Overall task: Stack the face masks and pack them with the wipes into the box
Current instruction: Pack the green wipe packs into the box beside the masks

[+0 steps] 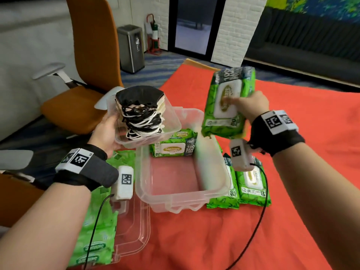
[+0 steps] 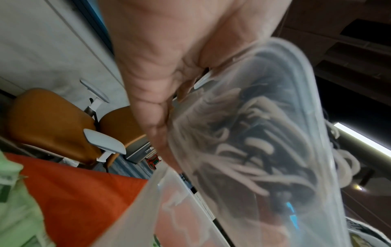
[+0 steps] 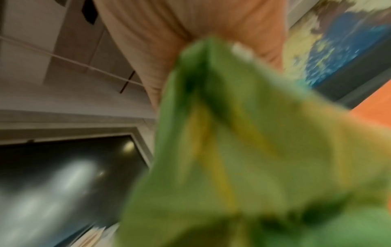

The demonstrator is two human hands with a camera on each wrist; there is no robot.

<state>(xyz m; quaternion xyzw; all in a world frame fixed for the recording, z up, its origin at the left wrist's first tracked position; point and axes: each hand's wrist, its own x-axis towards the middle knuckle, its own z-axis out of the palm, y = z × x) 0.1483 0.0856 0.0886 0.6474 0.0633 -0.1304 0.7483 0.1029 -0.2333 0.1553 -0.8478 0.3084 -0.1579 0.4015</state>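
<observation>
The left hand [image 1: 106,133] grasps one small clear tray [image 1: 171,121] by its near-left wall, thumb side against the plastic, and holds it in the air above the far-left corner of the box [image 1: 175,199]. One stack of face masks [image 1: 140,112] stands in that tray, black and white, with tangled ear loops down its side; the individual masks cannot be counted. In the left wrist view the palm lies against the tray wall and the loops show through the plastic.

The right hand [image 1: 251,106] grasps one wipes pack [image 1: 228,102], fingers curled over its white flap lid, and holds it nearly upright in the air above the far-right edge of the box. In the right wrist view the pack fills the frame, blurred.

The box is one clear, open container resting on the red cloth [image 1: 311,172], directly below and between the two hands.

Other wipes packs in view:
- One inside-box pack [image 1: 173,147] stands on edge at the far wall; whether it is inside or just behind the wall cannot be told.
- Two right-side packs [image 1: 251,184] lie side by side on the cloth, touching the box's right wall.
- Several left-side packs [image 1: 97,230] lie under the left forearm; the count is unclear.

One clear lid [image 1: 132,230] lies near-left of the box, partly on those packs.

An orange chair [image 1: 85,75] stands beyond the left hand.
</observation>
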